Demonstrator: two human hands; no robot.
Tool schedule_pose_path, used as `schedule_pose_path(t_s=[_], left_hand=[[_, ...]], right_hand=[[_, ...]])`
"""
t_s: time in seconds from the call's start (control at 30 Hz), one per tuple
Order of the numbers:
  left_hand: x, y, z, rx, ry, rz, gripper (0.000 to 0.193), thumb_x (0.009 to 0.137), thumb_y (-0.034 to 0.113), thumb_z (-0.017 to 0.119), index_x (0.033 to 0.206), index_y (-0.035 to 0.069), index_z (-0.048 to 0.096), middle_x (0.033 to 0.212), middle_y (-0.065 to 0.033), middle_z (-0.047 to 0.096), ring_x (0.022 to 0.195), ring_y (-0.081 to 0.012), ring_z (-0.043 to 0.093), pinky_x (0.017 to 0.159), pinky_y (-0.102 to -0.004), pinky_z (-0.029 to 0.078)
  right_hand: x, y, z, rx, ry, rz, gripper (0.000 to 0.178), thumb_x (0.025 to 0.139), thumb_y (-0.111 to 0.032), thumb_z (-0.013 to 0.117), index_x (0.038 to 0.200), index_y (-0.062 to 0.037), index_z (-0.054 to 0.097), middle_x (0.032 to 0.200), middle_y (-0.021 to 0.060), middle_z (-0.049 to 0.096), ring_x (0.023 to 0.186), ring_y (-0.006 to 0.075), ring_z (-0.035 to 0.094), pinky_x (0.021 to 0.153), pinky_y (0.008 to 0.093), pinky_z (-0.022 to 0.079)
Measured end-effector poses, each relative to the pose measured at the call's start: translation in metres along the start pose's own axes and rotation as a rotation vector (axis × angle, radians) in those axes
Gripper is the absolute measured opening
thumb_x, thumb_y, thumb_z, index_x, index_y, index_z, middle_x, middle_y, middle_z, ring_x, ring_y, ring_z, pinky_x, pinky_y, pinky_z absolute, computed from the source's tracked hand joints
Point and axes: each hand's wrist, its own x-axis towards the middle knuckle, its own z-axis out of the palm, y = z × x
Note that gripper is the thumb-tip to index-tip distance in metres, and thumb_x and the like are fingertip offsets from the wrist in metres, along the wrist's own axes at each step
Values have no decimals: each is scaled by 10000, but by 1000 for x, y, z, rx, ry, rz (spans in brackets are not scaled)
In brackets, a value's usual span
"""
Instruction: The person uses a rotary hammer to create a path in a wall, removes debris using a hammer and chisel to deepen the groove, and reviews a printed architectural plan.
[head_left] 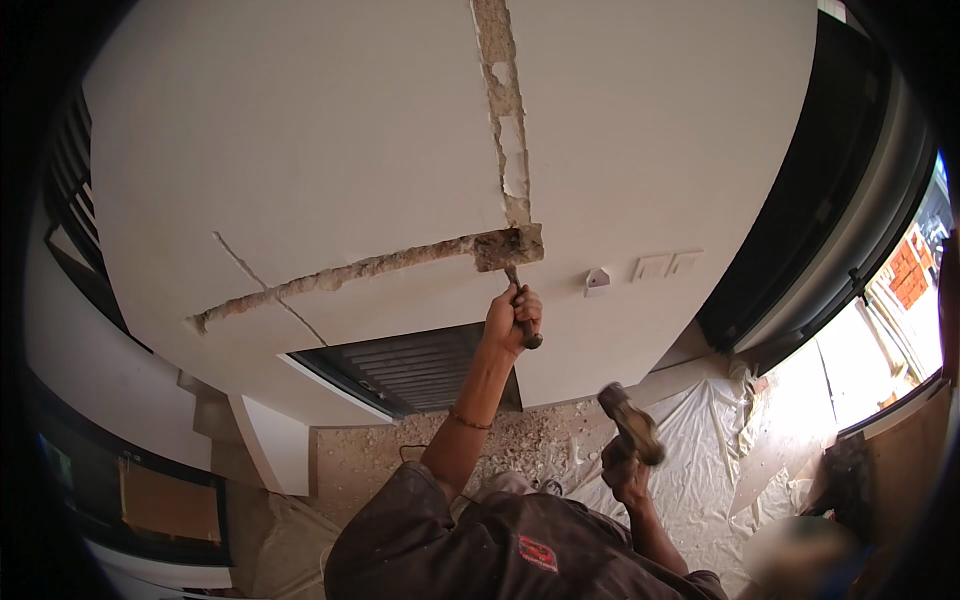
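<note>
The largest thing is the white wall (300, 150), smooth and painted, and it bows in this wide view. On the floor to the right lies a plastic sheet (690, 450), whitish, thin and full of wrinkles. The dark shirt (470, 550) of the person fills the lower middle. Pale rubble (530, 435), in crumbs and small lumps, covers the floor below the wall. A dark slatted panel (420, 360) is set low in the wall, with straight parallel ribs; the left forearm stands in front of its right part.

Two rough channels are cut in the wall: a long sideways groove (370, 270), brownish and with ragged edges, and an upright groove (500, 90), where some white patches show inside. They meet at a roughly rectangular recess (508, 248), darker and uneven.

The hammer (632, 425) has a thick, blocky, worn head of grey-brown colour. It is low on the right, well apart from the wall cuts; the right hand (622, 472) is wrapped around its handle and mostly hides it. Right of the recess are two white switch plates (668, 265). The chisel (531, 340), slim and dark, is just under the recess, its upper end reaching the lower edge. The left hand (513, 315) grips it in a tight fist, covering its middle. Smallest is a small white fitting (597, 283), between recess and plates.
</note>
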Motion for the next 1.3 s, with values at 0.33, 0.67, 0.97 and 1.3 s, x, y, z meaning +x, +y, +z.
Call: schedule_pose_path(t_s=[0.33, 0.67, 0.97, 1.3], left_hand=[[24, 13, 8, -30, 34, 38, 285, 1023, 251, 376, 845, 35, 434, 639, 18, 360, 513, -74, 333, 428, -212, 321], [22, 4, 16, -18, 88, 77, 345, 1029, 314, 349, 811, 53, 408, 599, 27, 328, 488, -78, 305, 424, -213, 318], [-18, 31, -8, 643, 66, -192, 271, 1008, 284, 426, 921, 35, 493, 638, 40, 318, 469, -43, 288, 377, -195, 263], [-31, 42, -31, 367, 35, -163, 198, 971, 209, 416, 878, 48, 486, 647, 31, 353, 489, -48, 316, 399, -186, 287]], right_hand=[[103, 12, 54, -288, 73, -266, 398, 951, -411, 488, 825, -36, 534, 558, 43, 465, 505, 160, 478, 477, 311, 383], [68, -49, 39, -397, 36, -93, 252, 881, -286, 554, 867, -35, 541, 614, 75, 540, 538, 212, 529, 556, 340, 457], [40, 44, 58, 89, -26, 265, 598, 955, -591, 322, 781, -41, 481, 559, 13, 464, 462, 96, 455, 408, 276, 358], [25, -38, 79, 84, 119, 249, 640, 934, -639, 319, 815, -27, 464, 596, 12, 451, 482, 102, 436, 435, 260, 357]])
